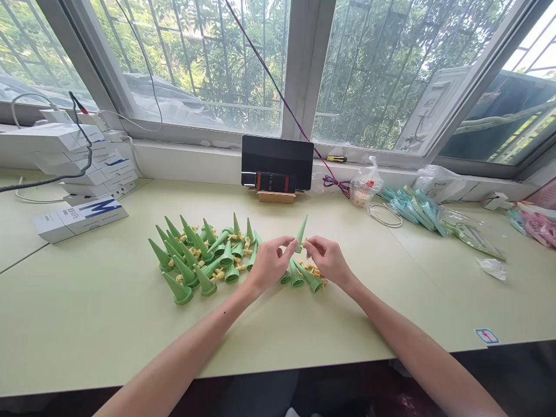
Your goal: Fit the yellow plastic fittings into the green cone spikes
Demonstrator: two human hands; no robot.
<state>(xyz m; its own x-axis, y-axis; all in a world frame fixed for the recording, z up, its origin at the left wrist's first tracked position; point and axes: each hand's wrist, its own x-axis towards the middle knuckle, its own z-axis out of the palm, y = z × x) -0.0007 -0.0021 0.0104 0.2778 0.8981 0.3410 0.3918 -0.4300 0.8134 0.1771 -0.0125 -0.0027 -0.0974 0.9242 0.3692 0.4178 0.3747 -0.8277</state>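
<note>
My left hand is closed on a green plastic spike, its pointed tip upward. At the spike's lower side, my right hand pinches a small yellow plastic piece; whether the two parts are joined I cannot tell. Below and between my hands lie several loose green spikes with their hollow ends toward me. Small yellow pieces are heaped beside them, partly behind my right hand. Left of my hands is a large group of green spikes with yellow pieces attached or lying among them, some upright, some on their sides.
A tablet leans by the window, a phone in front on a cardboard stand. White boxes are stacked at left. At right lie a plastic bag, a coiled cable and bagged teal-green items. The table's front edge is near me.
</note>
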